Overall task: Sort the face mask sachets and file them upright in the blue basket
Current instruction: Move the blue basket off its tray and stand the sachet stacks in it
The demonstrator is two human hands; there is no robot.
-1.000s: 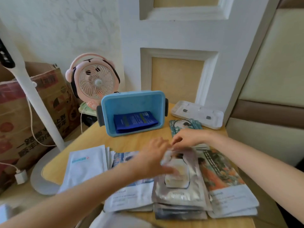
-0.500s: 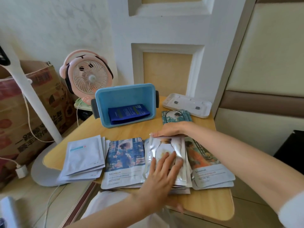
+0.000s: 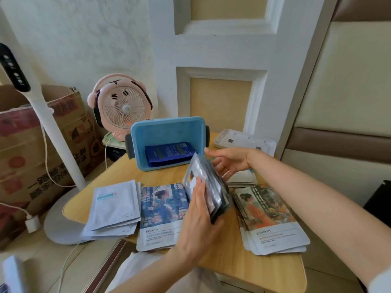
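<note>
My left hand (image 3: 198, 220) grips a stack of silver sachets (image 3: 208, 187) and holds it on edge above the wooden table (image 3: 249, 269). My right hand (image 3: 229, 162) rests with straight fingers against the far side of that stack. The blue basket (image 3: 167, 127) lies on its side at the back of the table, with dark blue sachets (image 3: 169, 153) inside. On the table lie a pile of white sachets (image 3: 114, 206), blue picture sachets (image 3: 163, 210) and orange picture sachets (image 3: 268, 216).
A pink desk fan (image 3: 122, 102) stands behind the basket. A white tray (image 3: 243, 140) sits at the back right, with more sachets (image 3: 243, 178) just in front of it. A white lamp stand (image 3: 48, 123) and a cardboard box (image 3: 31, 140) are at the left.
The silver stack lay flat under both hands; now my left hand has lifted it onto its edge, and my right hand has moved behind it.
</note>
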